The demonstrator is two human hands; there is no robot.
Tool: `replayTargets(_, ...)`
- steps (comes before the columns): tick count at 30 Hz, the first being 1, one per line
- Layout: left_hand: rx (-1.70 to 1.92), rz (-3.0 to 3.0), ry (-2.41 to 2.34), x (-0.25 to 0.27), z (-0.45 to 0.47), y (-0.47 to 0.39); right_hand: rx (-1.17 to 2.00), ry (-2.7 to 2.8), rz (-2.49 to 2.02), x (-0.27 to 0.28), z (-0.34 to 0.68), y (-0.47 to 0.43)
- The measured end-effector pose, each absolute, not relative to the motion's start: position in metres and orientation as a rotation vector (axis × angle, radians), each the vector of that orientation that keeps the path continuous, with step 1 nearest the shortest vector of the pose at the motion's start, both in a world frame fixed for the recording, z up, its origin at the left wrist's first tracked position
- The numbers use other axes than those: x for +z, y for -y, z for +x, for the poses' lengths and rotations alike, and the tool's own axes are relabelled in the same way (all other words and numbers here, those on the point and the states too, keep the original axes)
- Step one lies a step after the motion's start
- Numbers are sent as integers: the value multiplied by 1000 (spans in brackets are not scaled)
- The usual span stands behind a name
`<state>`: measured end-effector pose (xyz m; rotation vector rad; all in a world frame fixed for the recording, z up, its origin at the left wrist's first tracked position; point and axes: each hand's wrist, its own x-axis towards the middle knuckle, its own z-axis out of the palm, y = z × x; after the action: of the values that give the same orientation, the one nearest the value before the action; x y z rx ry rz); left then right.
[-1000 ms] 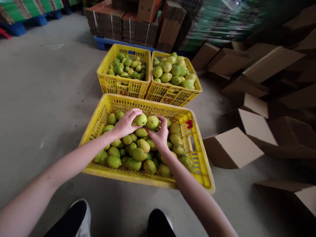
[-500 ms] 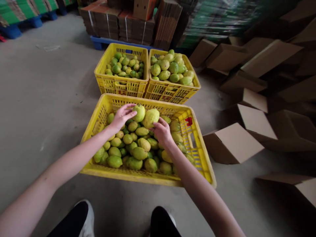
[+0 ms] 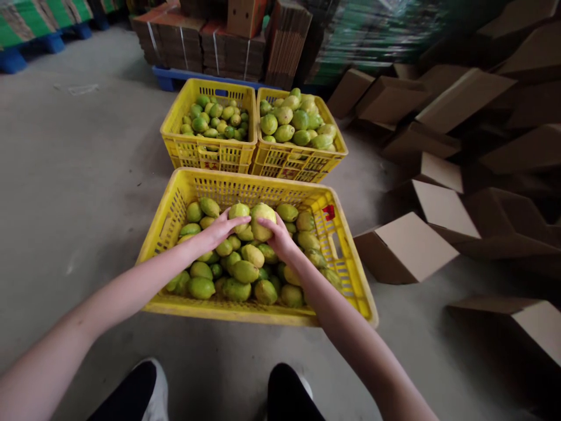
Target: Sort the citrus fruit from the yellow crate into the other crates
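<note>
Warehouse floor, concrete. Near crate [image 3: 173,202]: two lemons at centre pile. Left hand [image 3: 218,230] grasps smaller lemon [image 3: 239,211]; right hand [image 3: 277,238] grasps larger lemon [image 3: 262,219]. Change: both fruits, raised half second ago, now lowered onto pile. Two far crates [image 3: 205,153] at 12 o'clock; cardboard boxes [image 3: 405,248] at 3 o'clock.

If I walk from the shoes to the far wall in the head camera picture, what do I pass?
Shoes → big near crate of green-yellow fruit, where the left hand and right hand each grip a fruit → two far crates → blue pallet → stacked flat cardboard.
</note>
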<state>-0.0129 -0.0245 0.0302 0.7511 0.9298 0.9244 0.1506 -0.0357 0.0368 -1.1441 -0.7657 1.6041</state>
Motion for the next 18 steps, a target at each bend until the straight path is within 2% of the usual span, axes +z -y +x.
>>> replayTargets(3,1041,853,-968,23,-15,22,1507,802,-1204,35,151,34)
replayTargets(8,1349,1442,-1076,22,-23,15,898,1100,-1347,30,150,37)
replayTargets(11,1410,1595,-1074,29,-26,13,718,1288,-1229,30,151,40)
replayTargets(14,1388,1401,-1008,35,-27,14,720,1281,-1137,32,151,41)
replayTargets(18,1218,814,-853,43,-28,12,1083,1037,-1062,36,150,40)
